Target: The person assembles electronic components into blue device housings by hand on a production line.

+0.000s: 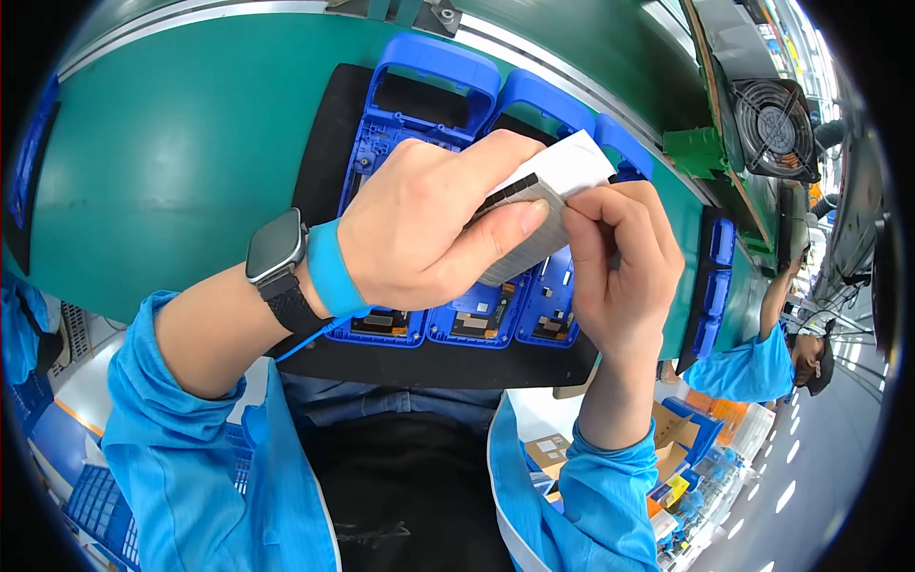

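Note:
My left hand (pixel 410 224), with a watch and a blue wrist strap on its arm, grips a sheet of grey strips (pixel 530 235) on white backing paper (pixel 570 170). The left thumb lies across the grey face, beside a dark edge row. At the sheet's right edge my right hand (pixel 624 253) is closed in a pinch; its fingertips hide whatever small part they hold. Beneath both hands lie several blue plastic housings (pixel 477 329) with circuit parts inside, side by side on a black mat (pixel 448 370). My hands cover their middles.
The mat rests on a green belt or bench top (pixel 191 162) with a metal rail along its far side. More blue housings (pixel 713 286) lie to the right, others (pixel 33 162) at the far left. A black fan (pixel 774 129) stands back right. A co-worker (pixel 762 362) reaches in at right.

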Available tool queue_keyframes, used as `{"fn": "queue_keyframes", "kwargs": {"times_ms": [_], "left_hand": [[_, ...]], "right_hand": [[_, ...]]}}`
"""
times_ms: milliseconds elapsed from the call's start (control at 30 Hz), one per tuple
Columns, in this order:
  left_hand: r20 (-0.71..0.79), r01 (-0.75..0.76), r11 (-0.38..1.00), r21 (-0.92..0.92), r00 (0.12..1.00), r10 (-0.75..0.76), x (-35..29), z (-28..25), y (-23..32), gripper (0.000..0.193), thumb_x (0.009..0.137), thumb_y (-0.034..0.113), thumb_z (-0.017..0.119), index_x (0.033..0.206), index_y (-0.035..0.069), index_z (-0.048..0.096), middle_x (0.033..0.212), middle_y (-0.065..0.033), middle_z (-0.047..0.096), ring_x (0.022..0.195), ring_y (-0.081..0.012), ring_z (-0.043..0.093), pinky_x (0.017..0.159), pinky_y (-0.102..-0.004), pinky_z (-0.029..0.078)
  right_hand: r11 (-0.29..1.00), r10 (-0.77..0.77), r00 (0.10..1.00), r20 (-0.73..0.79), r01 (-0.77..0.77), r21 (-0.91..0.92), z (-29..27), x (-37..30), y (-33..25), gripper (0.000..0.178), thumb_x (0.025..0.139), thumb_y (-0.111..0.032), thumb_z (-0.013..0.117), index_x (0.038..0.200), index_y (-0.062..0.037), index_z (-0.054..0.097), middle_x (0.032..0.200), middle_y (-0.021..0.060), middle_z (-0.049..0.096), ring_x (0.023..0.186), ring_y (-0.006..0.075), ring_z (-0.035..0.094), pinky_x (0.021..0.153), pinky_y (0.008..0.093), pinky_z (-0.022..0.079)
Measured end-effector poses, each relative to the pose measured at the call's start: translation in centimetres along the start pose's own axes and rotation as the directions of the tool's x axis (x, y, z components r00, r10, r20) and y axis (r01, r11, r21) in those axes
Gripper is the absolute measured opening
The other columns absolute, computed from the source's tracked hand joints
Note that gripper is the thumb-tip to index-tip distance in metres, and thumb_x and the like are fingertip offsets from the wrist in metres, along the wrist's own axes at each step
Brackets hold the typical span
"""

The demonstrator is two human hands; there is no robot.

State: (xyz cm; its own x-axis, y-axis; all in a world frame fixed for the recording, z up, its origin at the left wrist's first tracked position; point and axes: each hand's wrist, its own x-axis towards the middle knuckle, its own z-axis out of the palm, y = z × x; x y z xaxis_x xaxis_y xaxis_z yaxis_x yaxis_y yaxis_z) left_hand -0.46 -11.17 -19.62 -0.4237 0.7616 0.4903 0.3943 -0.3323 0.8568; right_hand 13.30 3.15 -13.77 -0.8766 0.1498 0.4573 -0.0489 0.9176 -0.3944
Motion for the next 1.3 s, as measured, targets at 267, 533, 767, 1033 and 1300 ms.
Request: {"fn": "queue_keyframes", "kwargs": {"times_ms": [267, 533, 767, 1033, 1300], "left_hand": [[-0.060, 0.187, 0.938, -0.293, 0.975, -0.213, -0.2, 0.4, 0.0, 0.025, 0.097, 0.019, 0.062, 0.109, -0.002, 0.062, 0.080, -0.0142, 0.068, 0.073, -0.0194, 0.067, 0.064, -0.0316, 0.051], [-0.437, 0.021, 0.920, -0.392, 0.876, -0.206, 2.3, -2.0, 1.3, 0.027, 0.104, 0.012, 0.052, 0.124, -0.006, 0.052, 0.109, -0.0078, 0.066, 0.092, -0.0078, 0.060, 0.081, -0.0230, 0.049], [-0.413, -0.505, 0.856, -0.110, 0.807, 0.423, 3.7, -4.0, -3.4, 0.025, 0.104, 0.016, 0.055, 0.117, -0.005, 0.055, 0.097, -0.0042, 0.066, 0.083, -0.0047, 0.057, 0.074, -0.0213, 0.048], [-0.421, -0.401, 0.916, -0.014, 0.833, 0.358, 3.1, -3.7, -1.0, 0.022, 0.102, 0.016, 0.056, 0.110, -0.004, 0.056, 0.087, -0.0038, 0.064, 0.076, -0.0054, 0.054, 0.067, -0.0227, 0.046], [-0.424, -0.353, 0.928, 0.116, 0.828, 0.368, 3.1, -3.5, -1.5, 0.020, 0.101, 0.015, 0.058, 0.106, -0.005, 0.057, 0.082, -0.0057, 0.062, 0.073, -0.0072, 0.052, 0.065, -0.0247, 0.045]], "right_hand": [[0.993, -0.023, 0.996, 0.085, 0.014, 0.115, -0.4, -0.1, 0.6, 0.016, 0.082, 0.010, 0.067, 0.091, -0.0019, 0.060, 0.081, 0.0099, 0.059, 0.067, 0.0233, 0.057, 0.059, 0.0317, 0.046], [0.972, 0.008, 0.858, 0.514, -0.127, 0.198, 0.1, -0.8, -1.7, 0.015, 0.079, 0.010, 0.065, 0.088, 0.0007, 0.057, 0.085, 0.0137, 0.057, 0.073, 0.0314, 0.058, 0.066, 0.0361, 0.048], [0.991, -0.015, 0.772, 0.635, -0.074, 0.113, 1.9, -0.6, -2.0, 0.014, 0.081, 0.008, 0.067, 0.088, -0.0003, 0.058, 0.085, 0.0135, 0.057, 0.073, 0.0331, 0.060, 0.064, 0.0387, 0.049], [0.996, -0.002, 0.754, 0.656, -0.058, 0.069, 2.1, -0.9, -1.9, 0.013, 0.081, 0.007, 0.067, 0.087, 0.0000, 0.058, 0.084, 0.0137, 0.057, 0.074, 0.0335, 0.060, 0.065, 0.0392, 0.049], [0.999, 0.032, 0.790, 0.612, -0.031, -0.013, 2.2, -1.1, -2.7, 0.015, 0.079, 0.007, 0.069, 0.086, -0.0004, 0.059, 0.083, 0.0127, 0.057, 0.073, 0.0322, 0.060, 0.064, 0.0393, 0.049]]}}
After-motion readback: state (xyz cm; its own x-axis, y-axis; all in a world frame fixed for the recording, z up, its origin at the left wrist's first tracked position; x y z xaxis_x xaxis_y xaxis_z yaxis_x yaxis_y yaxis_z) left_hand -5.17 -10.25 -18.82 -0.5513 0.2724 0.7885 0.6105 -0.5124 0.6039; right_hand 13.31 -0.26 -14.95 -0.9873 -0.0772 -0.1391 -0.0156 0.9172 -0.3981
